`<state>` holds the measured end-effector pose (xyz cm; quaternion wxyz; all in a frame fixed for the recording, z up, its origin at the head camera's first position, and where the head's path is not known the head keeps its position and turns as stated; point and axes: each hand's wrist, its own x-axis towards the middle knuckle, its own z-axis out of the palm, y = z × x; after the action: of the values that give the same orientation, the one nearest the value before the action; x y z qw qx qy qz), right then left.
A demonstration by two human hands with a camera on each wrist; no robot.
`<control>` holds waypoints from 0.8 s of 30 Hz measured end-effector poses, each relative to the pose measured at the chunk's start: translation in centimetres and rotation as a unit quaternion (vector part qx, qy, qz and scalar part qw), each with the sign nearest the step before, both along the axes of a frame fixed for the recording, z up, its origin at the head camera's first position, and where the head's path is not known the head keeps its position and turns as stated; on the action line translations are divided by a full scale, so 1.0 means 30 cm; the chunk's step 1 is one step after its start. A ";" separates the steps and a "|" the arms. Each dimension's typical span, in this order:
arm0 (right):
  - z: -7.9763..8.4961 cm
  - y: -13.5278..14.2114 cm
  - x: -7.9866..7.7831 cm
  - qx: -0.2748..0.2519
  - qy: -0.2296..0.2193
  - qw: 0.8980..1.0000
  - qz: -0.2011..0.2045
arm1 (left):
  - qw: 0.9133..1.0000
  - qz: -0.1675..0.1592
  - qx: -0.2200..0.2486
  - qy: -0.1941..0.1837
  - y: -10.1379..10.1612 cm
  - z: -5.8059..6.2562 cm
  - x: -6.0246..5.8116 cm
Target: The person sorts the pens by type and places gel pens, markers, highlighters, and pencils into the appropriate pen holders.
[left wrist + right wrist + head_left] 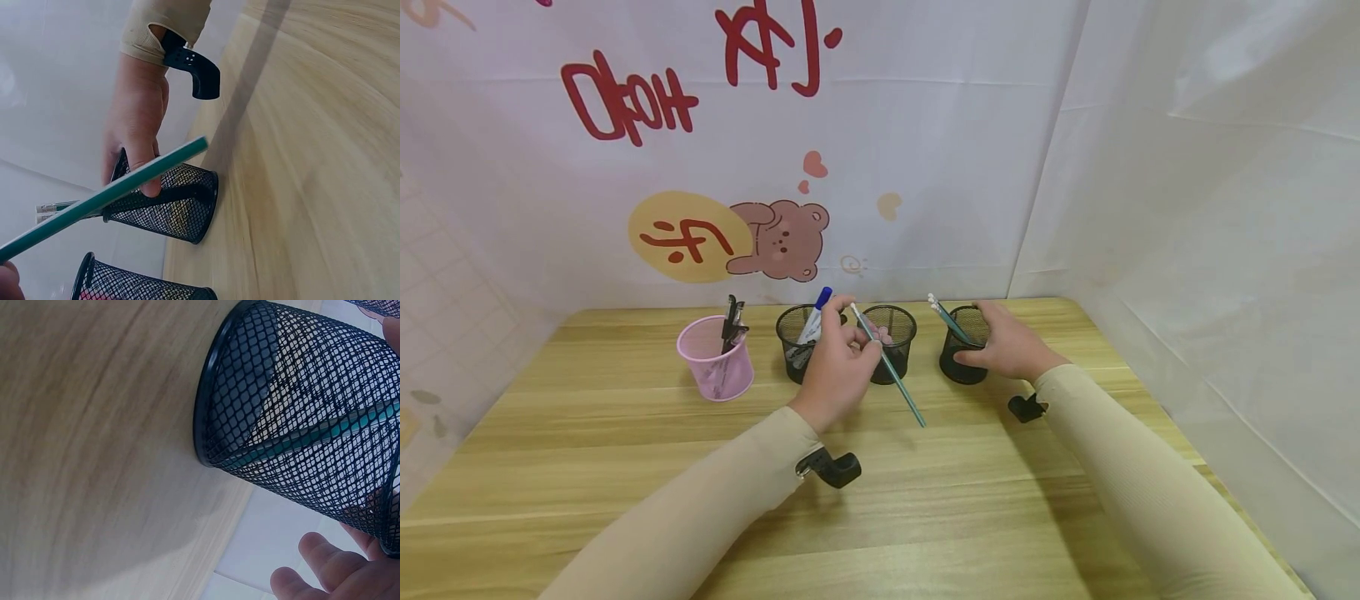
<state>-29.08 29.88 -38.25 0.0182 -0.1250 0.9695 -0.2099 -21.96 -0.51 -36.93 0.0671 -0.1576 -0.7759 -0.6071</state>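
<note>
My left hand (838, 371) pinches a green pencil (897, 382) near its pale eraser end. The pencil slants down to the right, its lower end in front of the cups. My right hand (1013, 346) grips the rim of the rightmost black mesh pen cup (958, 368), thumb on the near side. Several green pencils (951, 320) lean left in that cup, their white ends above the rim. Through the mesh in the right wrist view, a green pencil (325, 430) reaches the base. The left wrist view has the held pencil (106, 195) crossing in front of that cup (169, 215).
Beside my left hand, a black mesh cup (901, 367) holds pink items, and another (792, 350) holds markers, one blue-capped (822, 298). Left of these is a pink mesh cup (718, 379) with black pens (730, 325). A white wall covering (940, 208) stands behind the wooden table (895, 517).
</note>
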 end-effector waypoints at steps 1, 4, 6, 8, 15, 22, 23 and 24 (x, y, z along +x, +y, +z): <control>0.001 -0.001 0.001 0.000 0.000 1.000 0.000 | 1.000 0.001 0.010 -0.002 0.003 0.000 -0.002; 0.005 -0.003 0.004 -0.001 -0.002 1.000 -0.001 | 0.999 0.012 0.030 -0.002 0.013 0.000 -0.010; 0.006 -0.004 0.005 -0.002 -0.004 1.000 -0.001 | 0.999 0.029 0.037 0.004 0.021 0.000 -0.016; 0.008 -0.004 0.008 -0.003 -0.006 1.000 -0.003 | 0.998 0.049 0.041 0.016 0.028 -0.001 -0.024; 0.004 0.000 0.005 -0.001 -0.007 1.000 -0.005 | 0.992 0.070 0.101 0.037 0.060 -0.001 -0.043; 0.001 0.000 0.003 0.000 -0.008 1.000 -0.007 | 0.979 0.084 0.176 0.060 0.097 -0.004 -0.060; 0.002 0.000 0.004 0.000 -0.009 1.000 -0.008 | 0.977 0.087 0.182 0.065 0.101 -0.004 -0.062; 0.001 0.000 0.004 0.000 -0.009 1.000 -0.007 | 0.976 0.091 0.185 0.068 0.105 -0.005 -0.064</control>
<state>-28.96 29.88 -38.20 0.0250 -0.1159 0.9703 -0.2109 -23.87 2.64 -37.08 0.2032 -0.1122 -0.6546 -0.7194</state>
